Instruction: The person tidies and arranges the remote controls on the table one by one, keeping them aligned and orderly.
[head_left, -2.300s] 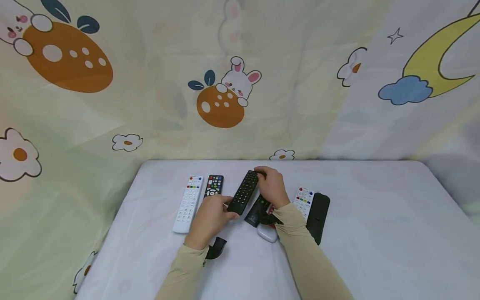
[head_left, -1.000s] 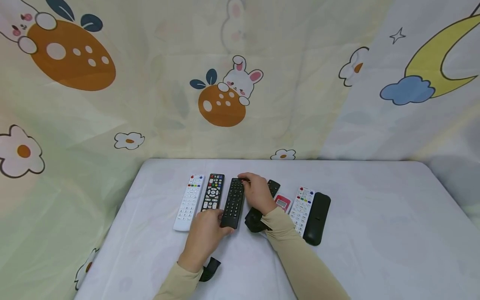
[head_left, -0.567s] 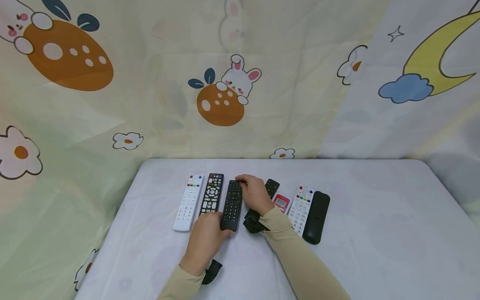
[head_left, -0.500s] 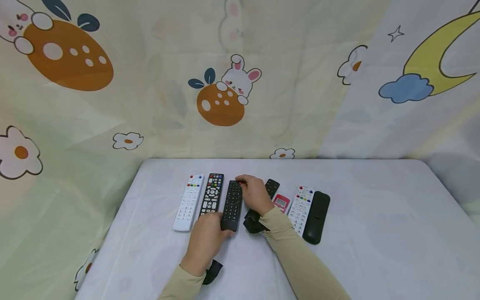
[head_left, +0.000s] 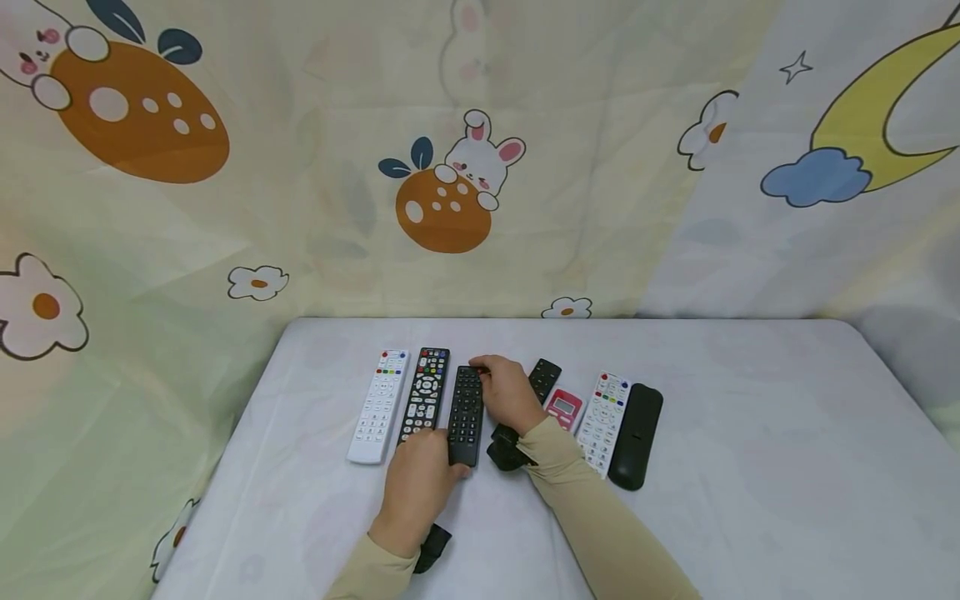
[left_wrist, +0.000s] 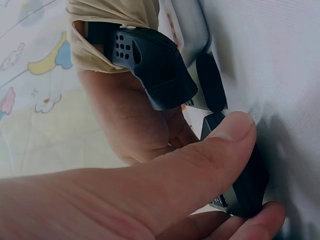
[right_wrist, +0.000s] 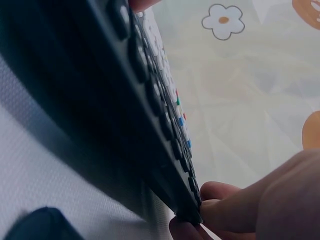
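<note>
In the head view, the held black remote (head_left: 466,417) sits between two hands: the left hand (head_left: 420,479) pinches its near end, the right hand (head_left: 510,392) its far end, likely to steady its angle beside the multicolour-button remote (head_left: 424,392) on its left. The surface (head_left: 750,458) ends just beyond the far end; room is widest right of the plain black remote (head_left: 636,437).

In the left wrist view, the thumb (left_wrist: 215,145) presses one side of the near end, fingers (left_wrist: 267,215) opposite.

In the right wrist view, fingertips (right_wrist: 212,207) pinch the far end; whether the underside touches cannot be told.
</note>
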